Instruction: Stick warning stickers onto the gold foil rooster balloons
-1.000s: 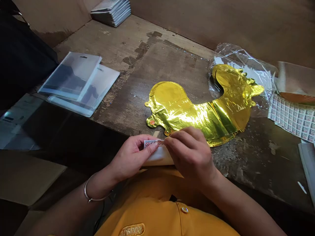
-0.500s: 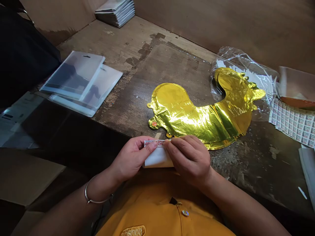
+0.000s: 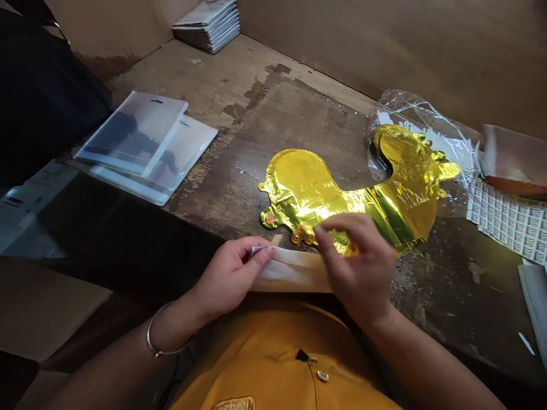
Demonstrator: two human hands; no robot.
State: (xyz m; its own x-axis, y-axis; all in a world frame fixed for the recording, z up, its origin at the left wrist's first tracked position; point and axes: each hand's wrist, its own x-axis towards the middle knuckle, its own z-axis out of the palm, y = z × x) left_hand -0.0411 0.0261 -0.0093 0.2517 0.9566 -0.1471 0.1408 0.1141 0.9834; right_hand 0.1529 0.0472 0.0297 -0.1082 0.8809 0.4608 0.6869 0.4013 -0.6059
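My left hand (image 3: 228, 276) pinches the left end of a folded white sheet (image 3: 299, 273) between thumb and fingers, in front of my body at the table's edge. A small rolled or folded end sticks up by the thumb. My right hand (image 3: 363, 267) is raised at the sheet's right end, index finger curled against the thumb; whether anything is between the tips I cannot make out. The hand covers the sheet's right end. Just beyond lies a flat gold foil balloon (image 3: 299, 176), curved, with small tabs along its edge; my right hand hides part of it.
Clear plastic bags (image 3: 137, 134) lie at the table's left edge. A stack of folded sheets (image 3: 209, 25) stands in the back corner. To the right are a clear bag with white strips (image 3: 448, 136) and printed label sheets (image 3: 508, 219). A dark bag (image 3: 47, 97) hangs at left.
My right hand has lifted and moved right from beside my left thumb. The printed strip with red symbols at the sheet's top edge no longer shows; more of the white sheet does.
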